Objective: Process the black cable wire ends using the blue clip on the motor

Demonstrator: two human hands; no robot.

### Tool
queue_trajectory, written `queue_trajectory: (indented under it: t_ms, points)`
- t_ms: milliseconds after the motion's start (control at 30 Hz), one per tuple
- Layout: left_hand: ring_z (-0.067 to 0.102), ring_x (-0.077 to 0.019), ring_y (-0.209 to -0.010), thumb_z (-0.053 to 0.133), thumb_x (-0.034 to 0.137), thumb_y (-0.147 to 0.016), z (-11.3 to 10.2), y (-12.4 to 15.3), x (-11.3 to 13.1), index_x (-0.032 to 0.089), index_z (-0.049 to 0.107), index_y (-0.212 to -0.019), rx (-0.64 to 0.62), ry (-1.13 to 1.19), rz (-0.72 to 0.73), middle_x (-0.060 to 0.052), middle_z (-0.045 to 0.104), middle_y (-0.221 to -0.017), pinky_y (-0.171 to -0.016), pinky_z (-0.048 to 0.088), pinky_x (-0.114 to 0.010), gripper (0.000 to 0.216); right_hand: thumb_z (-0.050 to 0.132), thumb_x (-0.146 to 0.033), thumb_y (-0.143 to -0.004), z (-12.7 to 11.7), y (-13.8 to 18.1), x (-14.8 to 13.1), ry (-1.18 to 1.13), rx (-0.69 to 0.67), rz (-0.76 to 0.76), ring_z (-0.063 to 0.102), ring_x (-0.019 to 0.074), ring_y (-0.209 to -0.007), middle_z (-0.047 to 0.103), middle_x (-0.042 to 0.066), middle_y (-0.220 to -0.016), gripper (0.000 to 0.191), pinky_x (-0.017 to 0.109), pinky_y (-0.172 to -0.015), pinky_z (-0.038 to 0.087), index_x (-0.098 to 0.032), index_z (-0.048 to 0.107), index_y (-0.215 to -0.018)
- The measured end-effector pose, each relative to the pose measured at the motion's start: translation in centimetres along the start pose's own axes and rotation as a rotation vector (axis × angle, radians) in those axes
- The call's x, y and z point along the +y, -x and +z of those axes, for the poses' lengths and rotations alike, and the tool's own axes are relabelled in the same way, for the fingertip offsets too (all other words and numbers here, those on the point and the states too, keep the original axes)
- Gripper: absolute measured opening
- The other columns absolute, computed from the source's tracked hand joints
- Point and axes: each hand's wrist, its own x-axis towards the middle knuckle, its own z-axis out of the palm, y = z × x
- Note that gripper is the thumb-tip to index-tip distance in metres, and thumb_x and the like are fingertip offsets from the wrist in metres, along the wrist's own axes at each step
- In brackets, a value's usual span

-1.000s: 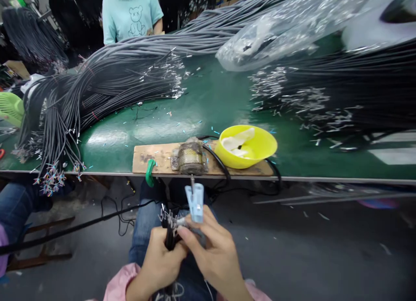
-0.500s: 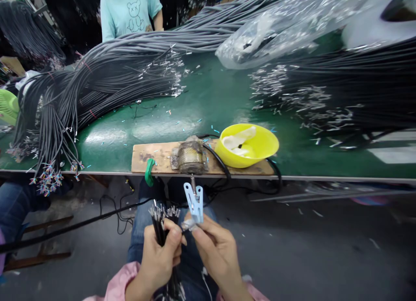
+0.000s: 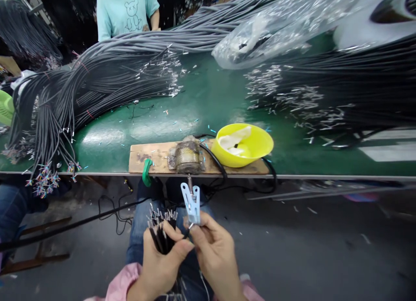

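My left hand (image 3: 162, 260) is closed round a bundle of black cables (image 3: 159, 238), their stripped silvery ends (image 3: 162, 215) pointing up. One cable (image 3: 187, 232) leads from this hand's thumb and forefinger to the lower end of a light blue clothespin (image 3: 192, 205). The clothespin hangs tilted from the metal shaft (image 3: 190, 180) of a small worn motor (image 3: 187, 157). Around the clothespin's lower end, my right hand (image 3: 214, 251) is closed, thumb in front and fingers behind. The cable's tip is hidden there.
A wooden board (image 3: 139, 155) under the motor carries a yellow bowl (image 3: 240, 155) with a white piece inside and a green strip (image 3: 147, 173). Grey cable bundles (image 3: 107, 71) and black cables (image 3: 373, 82) cover much of the green table (image 3: 214, 93). A person (image 3: 128, 14) is across it.
The loose silvery strands between my hands have given way to a cable end at the clothespin. My left thumb has moved right, towards the clothespin. The view has shifted slightly.
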Motion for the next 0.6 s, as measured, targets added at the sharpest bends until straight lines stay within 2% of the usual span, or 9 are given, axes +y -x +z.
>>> queue_trajectory:
  t_ms: [67,133,200,267,300,367,433,500,600]
  points:
    - [0.056,-0.0139,-0.065,0.068,0.039,-0.07,0.4,0.3,-0.1,0.018,0.052,-0.068,0.032,-0.017,-0.003,-0.003,0.058,-0.067,-0.066,0.049,-0.027,0.026,0.06,-0.017,-0.073,0.2,0.3,0.2,0.194,0.142,-0.343,0.051,0.009,-0.06,0.055,0.002,-0.061,0.008,0.019,-0.058,0.043,-0.016,0.057,-0.066]
    - [0.057,-0.0132,-0.066,0.065,0.036,-0.073,0.5,0.4,0.1,0.017,0.055,-0.069,0.028,-0.034,-0.016,-0.004,0.059,-0.069,-0.067,0.049,-0.026,0.021,0.059,-0.005,-0.069,0.1,0.4,0.2,0.386,0.245,-0.644,0.051,0.0101,-0.063,0.057,0.002,-0.063,0.014,0.022,-0.064,0.044,-0.019,0.059,-0.068]
    - [0.054,-0.0108,-0.059,0.062,0.035,-0.076,0.4,0.4,0.4,0.017,0.059,-0.069,-0.01,-0.043,-0.03,-0.003,0.058,-0.063,-0.06,0.047,-0.024,0.02,0.061,-0.005,-0.068,0.0,0.3,0.2,0.456,0.267,-0.724,0.052,0.0116,-0.065,0.06,0.002,-0.065,0.016,0.024,-0.065,0.045,-0.021,0.062,-0.069]
    - [0.049,-0.0087,-0.049,0.062,0.037,-0.077,0.1,0.1,0.7,0.017,0.063,-0.07,-0.056,-0.045,-0.047,-0.002,0.057,-0.058,-0.051,0.043,-0.022,0.021,0.064,-0.019,-0.072,-0.2,-0.1,0.0,0.341,0.197,-0.538,0.052,0.0123,-0.063,0.059,0.004,-0.064,0.007,0.024,-0.061,0.044,-0.019,0.062,-0.065]
    - [0.049,-0.0091,-0.049,0.063,0.037,-0.076,-0.1,-0.1,0.9,0.017,0.064,-0.071,-0.074,-0.042,-0.041,-0.002,0.059,-0.059,-0.05,0.042,-0.022,0.02,0.065,-0.029,-0.073,-0.3,-0.3,-0.2,0.221,0.11,-0.359,0.052,0.0123,-0.062,0.059,0.005,-0.063,0.015,0.024,-0.059,0.043,-0.018,0.062,-0.064]
    - [0.056,-0.013,-0.057,0.065,0.036,-0.074,-0.4,-0.7,1.2,0.019,0.066,-0.072,-0.097,-0.028,0.005,-0.004,0.064,-0.065,-0.058,0.046,-0.025,0.018,0.065,-0.049,-0.07,-0.8,-0.9,-0.6,-0.058,-0.138,0.049,0.05,0.011,-0.058,0.058,0.006,-0.063,0.035,0.021,-0.053,0.04,-0.014,0.063,-0.068]
    - [0.061,-0.0171,-0.069,0.067,0.033,-0.073,-0.5,-1.2,1.5,0.019,0.066,-0.071,-0.125,-0.007,0.054,-0.005,0.066,-0.071,-0.069,0.048,-0.028,0.014,0.069,-0.055,-0.063,-1.4,-1.6,-1.2,-0.257,-0.364,0.359,0.047,0.0083,-0.055,0.056,0.005,-0.061,0.045,0.018,-0.049,0.036,-0.011,0.063,-0.071]
    - [0.061,-0.0163,-0.067,0.068,0.029,-0.072,-0.5,-1.4,1.7,0.018,0.066,-0.069,-0.136,0.003,0.071,-0.005,0.065,-0.068,-0.067,0.048,-0.027,0.011,0.076,-0.049,-0.056,-2.2,-2.5,-1.7,-0.294,-0.461,0.501,0.047,0.0063,-0.056,0.056,0.004,-0.062,0.042,0.016,-0.052,0.037,-0.011,0.063,-0.068]
    - [0.059,-0.0133,-0.063,0.068,0.022,-0.07,-0.5,-1.4,2.0,0.016,0.066,-0.066,-0.084,-0.004,0.1,-0.004,0.064,-0.066,-0.063,0.047,-0.025,0.007,0.081,-0.036,-0.053,-2.6,-3.8,-2.2,-0.234,-0.404,0.513,0.048,0.0062,-0.059,0.057,0.002,-0.062,0.034,0.016,-0.057,0.04,-0.01,0.063,-0.067]
